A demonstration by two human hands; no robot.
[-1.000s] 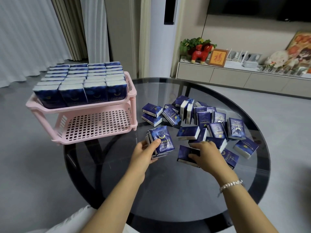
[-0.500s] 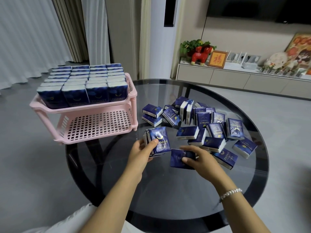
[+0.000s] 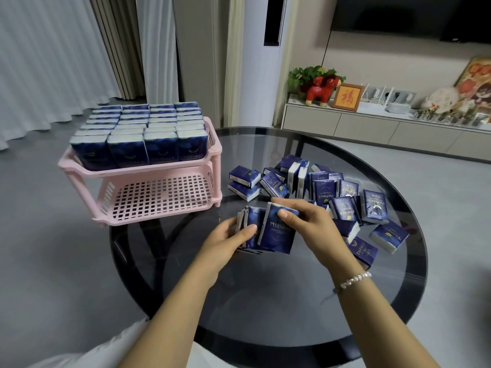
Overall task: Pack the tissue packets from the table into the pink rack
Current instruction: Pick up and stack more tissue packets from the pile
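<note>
A two-tier pink rack (image 3: 148,168) stands at the left edge of the round glass table (image 3: 265,301). Its top tier is packed with upright dark blue tissue packets (image 3: 138,134); its lower tier (image 3: 159,197) holds nothing. A loose heap of the same blue packets (image 3: 332,192) lies on the table's right half. My left hand (image 3: 225,237) grips a small upright bunch of packets (image 3: 251,232). My right hand (image 3: 305,219) holds one more packet (image 3: 276,235) against the right side of that bunch.
A low cabinet (image 3: 385,128) with a red toy animal, a plant and a framed picture runs along the back wall. Curtains hang at the back left. Grey floor surrounds the table.
My right hand lifted one packet from the heap, carried it left and set it upright against the bunch in my left hand. The left hand stayed on its bunch.
</note>
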